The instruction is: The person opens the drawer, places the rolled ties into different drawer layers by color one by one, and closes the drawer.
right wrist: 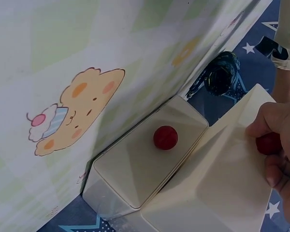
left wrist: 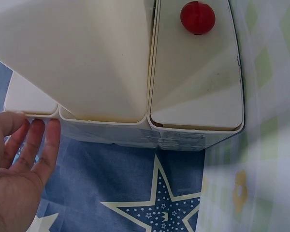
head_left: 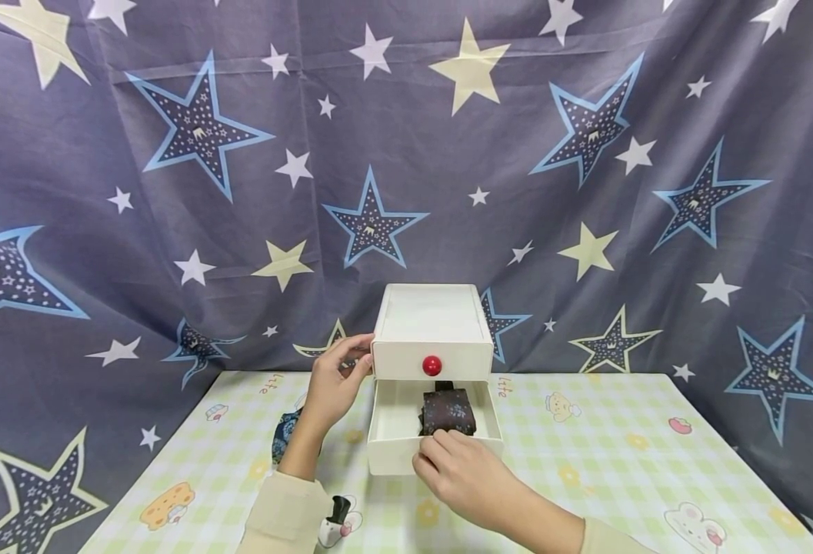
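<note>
A white drawer unit [head_left: 436, 312] with red knobs stands upright on the table. Its middle drawer [head_left: 395, 454] is pulled out, holding a folded dark floral cloth [head_left: 449, 412] that looks like a necktie. My right hand [head_left: 464, 477] pinches this drawer's red knob [right wrist: 269, 143] between thumb and curled fingers. Against the unit's upper left side my left hand [head_left: 339, 385] rests its fairly straight fingertips [left wrist: 52, 126]. The top drawer's knob [head_left: 431, 365] and the bottom drawer's knob [right wrist: 165, 137] are untouched; both drawers are in.
A blue patterned cloth roll [head_left: 286, 437] lies on the table left of the unit, partly behind my left forearm. Nearer me is a small black item [head_left: 340, 508]. A star-printed curtain [head_left: 406, 138] hangs behind the checked tablecloth [head_left: 586, 492].
</note>
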Available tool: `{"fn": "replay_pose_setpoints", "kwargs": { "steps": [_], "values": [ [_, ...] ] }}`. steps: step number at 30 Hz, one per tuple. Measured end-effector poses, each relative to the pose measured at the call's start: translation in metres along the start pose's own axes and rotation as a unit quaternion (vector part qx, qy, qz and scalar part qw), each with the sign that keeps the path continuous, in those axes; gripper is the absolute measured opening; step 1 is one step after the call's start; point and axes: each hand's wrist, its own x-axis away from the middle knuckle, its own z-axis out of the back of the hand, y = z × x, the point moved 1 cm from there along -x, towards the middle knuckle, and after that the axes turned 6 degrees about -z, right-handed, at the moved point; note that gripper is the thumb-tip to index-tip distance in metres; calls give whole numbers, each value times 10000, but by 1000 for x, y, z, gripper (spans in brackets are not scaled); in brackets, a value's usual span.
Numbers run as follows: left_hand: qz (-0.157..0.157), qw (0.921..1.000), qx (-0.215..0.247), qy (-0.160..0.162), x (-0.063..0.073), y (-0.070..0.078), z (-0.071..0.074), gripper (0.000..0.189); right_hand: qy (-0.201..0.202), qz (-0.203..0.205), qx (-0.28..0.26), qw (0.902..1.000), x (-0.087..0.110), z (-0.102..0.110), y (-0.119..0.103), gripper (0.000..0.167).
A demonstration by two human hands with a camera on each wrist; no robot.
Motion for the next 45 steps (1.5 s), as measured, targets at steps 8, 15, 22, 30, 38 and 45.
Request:
{"fn": "replay_pose_setpoints", "kwargs": {
  "steps": [8,15,22,30,38,45],
  "values": [
    [23,10000,64,-7,1,-1,0,32,14,-113,-150,9998,-1,-7,5,30],
    [-56,10000,69,-16,0,-1,0,32,-76,-191,-162,9997,-2,-11,9,47],
    [-66,10000,62,-30,0,0,0,32,-138,-216,-140,9996,-4,-14,12,28],
    [-25,9999,106,-59,1,-1,1,32,-91,-237,-123,9996,-6,-17,15,21],
    [-7,9998,169,-55,1,-1,1,32,-127,-230,-53,9996,-8,-20,18,16],
    [4,9998,168,-66,0,-1,1,32,-165,-270,-66,9995,-8,-25,21,18]
  ]
}}
